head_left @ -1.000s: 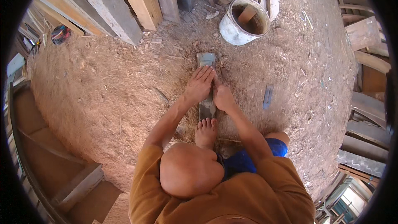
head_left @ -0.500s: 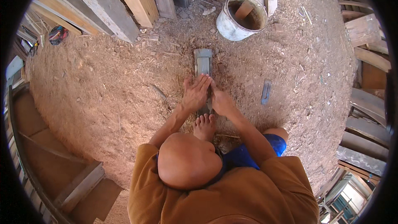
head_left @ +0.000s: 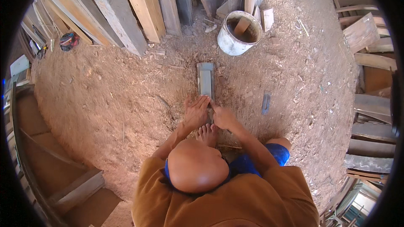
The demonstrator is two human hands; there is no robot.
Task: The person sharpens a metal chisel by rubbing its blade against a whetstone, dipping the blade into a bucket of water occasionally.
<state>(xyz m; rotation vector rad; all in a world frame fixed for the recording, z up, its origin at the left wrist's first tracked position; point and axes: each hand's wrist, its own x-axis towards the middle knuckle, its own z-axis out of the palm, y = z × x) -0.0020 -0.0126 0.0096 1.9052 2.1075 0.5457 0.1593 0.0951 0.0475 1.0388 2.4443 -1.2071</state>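
A narrow grey whetstone-like block [head_left: 205,82] lies on a longer grey base [head_left: 205,65] on the ground before me. Its near end disappears beneath my hands. My left hand [head_left: 196,112] rests with fingers stretched forward and pressed down, the thumb out to the side. Beside it, my right hand [head_left: 224,117] is closed and slightly blurred, its fingertips meeting those of the left. What lies under and between them is mostly hidden; I cannot make out its kind. My bare foot [head_left: 207,134] is just behind the hands, toes at the near end of the base.
A stained white bucket [head_left: 234,47] holding a wooden piece stands beyond the block. A flat, slim grey-blue tool [head_left: 266,102] lies to the right. Planks [head_left: 113,12] lean at the far left, and stacked wood [head_left: 370,122] lines the right. Shavings cover the ground.
Both hands have drawn back toward me along the block, baring more of its top. The whole view has also shifted slightly, with the bucket and planks now lower in it.
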